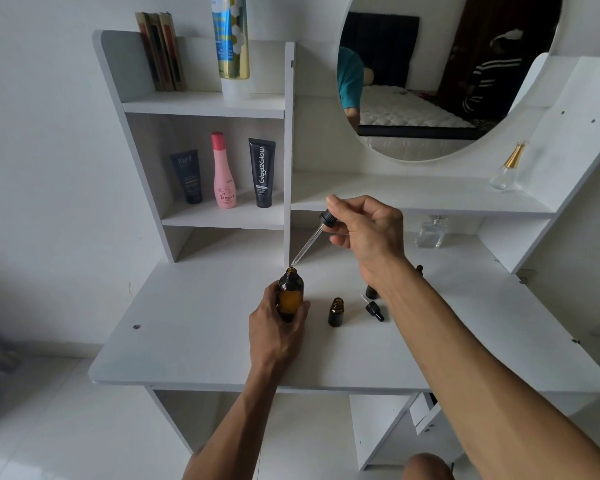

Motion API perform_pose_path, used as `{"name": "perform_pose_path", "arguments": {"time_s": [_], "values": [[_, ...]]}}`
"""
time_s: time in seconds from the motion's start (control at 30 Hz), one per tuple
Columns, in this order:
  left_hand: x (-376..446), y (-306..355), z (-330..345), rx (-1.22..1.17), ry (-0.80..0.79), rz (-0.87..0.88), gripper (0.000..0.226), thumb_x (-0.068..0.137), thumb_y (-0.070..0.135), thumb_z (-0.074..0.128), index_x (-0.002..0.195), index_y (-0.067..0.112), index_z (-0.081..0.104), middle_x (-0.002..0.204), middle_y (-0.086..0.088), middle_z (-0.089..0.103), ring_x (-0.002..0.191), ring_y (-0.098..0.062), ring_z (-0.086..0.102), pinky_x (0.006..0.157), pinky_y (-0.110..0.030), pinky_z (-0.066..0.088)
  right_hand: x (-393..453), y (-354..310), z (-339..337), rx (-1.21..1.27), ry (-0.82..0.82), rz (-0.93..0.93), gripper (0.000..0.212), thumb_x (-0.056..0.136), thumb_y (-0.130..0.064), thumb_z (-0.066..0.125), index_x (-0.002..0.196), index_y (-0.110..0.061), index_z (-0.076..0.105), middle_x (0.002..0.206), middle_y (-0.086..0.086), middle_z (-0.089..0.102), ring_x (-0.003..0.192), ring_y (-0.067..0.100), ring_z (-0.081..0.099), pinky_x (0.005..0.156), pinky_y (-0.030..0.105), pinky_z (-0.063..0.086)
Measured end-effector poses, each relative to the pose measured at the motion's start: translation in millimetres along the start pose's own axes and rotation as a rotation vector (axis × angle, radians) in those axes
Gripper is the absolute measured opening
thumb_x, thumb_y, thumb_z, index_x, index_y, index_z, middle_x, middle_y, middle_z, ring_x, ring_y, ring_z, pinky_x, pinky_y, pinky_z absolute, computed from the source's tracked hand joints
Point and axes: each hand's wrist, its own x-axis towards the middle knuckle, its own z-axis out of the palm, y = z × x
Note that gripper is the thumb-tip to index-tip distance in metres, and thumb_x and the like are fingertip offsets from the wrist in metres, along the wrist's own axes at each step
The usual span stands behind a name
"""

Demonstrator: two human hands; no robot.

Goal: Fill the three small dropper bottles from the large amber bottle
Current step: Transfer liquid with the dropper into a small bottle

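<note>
From the head view, the big amber bottle is held upright on the white desk by the left hand. A dropper is pinched by the right hand, its tip just above the bottle's open mouth. One small bottle is stood open nearby, a loose dropper cap beside it.

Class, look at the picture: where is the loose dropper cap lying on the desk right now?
In the head view, the loose dropper cap lies flat on the white desk, right of the open small bottle and just left of the right forearm.
</note>
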Motion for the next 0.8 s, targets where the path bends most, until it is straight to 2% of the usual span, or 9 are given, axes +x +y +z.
{"name": "perform_pose_path", "arguments": {"time_s": [0.13, 0.3, 0.43, 0.63, 0.7, 0.8], "values": [[-0.2, 0.3, -0.2, -0.009, -0.004, 0.014, 0.045, 0.083, 0.034, 0.077, 0.123, 0.026, 0.058, 0.096, 0.012, 0.065, 0.078, -0.011, 0.063, 0.062, -0.002, 0.040, 1.2, 4.7, 1.8, -0.047, -0.009, -0.011, 0.018, 0.083, -0.024, 0.082, 0.080, -0.011, 0.070, 0.078, 0.008, 0.076, 0.070, 0.022, 0.075, 0.057, 0.029, 0.055], [0.5, -1.0, 0.4, -0.006, -0.002, 0.011, 0.046, 0.083, 0.036, 0.077, 0.123, 0.026, 0.058, 0.098, 0.010, 0.067, 0.081, -0.009, 0.062, 0.063, 0.000, 0.040, 3.0, 8.8, 5.9, -0.105, -0.017, -0.034, 0.020, 0.082, -0.026, 0.083, 0.078, -0.012, 0.070, 0.085, 0.014, 0.076, 0.070, 0.022, 0.075, 0.057, 0.029, 0.054], [1.0, -0.6, 0.9, 0.002, -0.006, 0.003, 0.046, 0.083, 0.036, 0.077, 0.124, 0.025, 0.058, 0.098, 0.010, 0.066, 0.081, -0.013, 0.064, 0.063, -0.001, 0.040, 1.3, 11.5, 9.9, -0.177, -0.046, -0.080, 0.019, 0.082, -0.026, 0.083, 0.075, -0.014, 0.070, 0.084, 0.012, 0.076, 0.071, 0.023, 0.076, 0.056, 0.029, 0.055], [1.2, -0.7, 0.8, 0.010, -0.003, -0.002, 0.046, 0.082, 0.035, 0.077, 0.123, 0.026, 0.058, 0.094, 0.013, 0.065, 0.078, -0.011, 0.064, 0.062, -0.001, 0.039, -2.9, 16.1, 16.8, -0.313, -0.128, -0.133, 0.019, 0.081, -0.027, 0.084, 0.081, -0.011, 0.074, 0.077, 0.003, 0.075, 0.070, 0.021, 0.075, 0.057, 0.030, 0.060], [0.9, -0.8, 0.8, 0.007, -0.005, -0.001, 0.047, 0.082, 0.035, 0.077, 0.124, 0.027, 0.058, 0.094, 0.014, 0.064, 0.079, -0.011, 0.064, 0.063, -0.002, 0.039, -4.0, 19.5, 18.2, -0.375, -0.167, -0.158, 0.019, 0.082, -0.027, 0.084, 0.082, -0.010, 0.074, 0.073, -0.001, 0.074, 0.068, 0.013, 0.073, 0.059, 0.029, 0.060], [0.8, -0.9, 0.3, 0.003, -0.003, 0.004, 0.046, 0.082, 0.035, 0.077, 0.123, 0.027, 0.058, 0.092, 0.015, 0.063, 0.078, -0.011, 0.065, 0.064, -0.003, 0.040, -5.7, 28.2, 19.0, -0.432, -0.243, -0.173, 0.018, 0.084, -0.021, 0.082, 0.086, -0.005, 0.075, 0.072, -0.002, 0.073, 0.057, -0.002, 0.066, 0.052, 0.017, 0.052]]}}
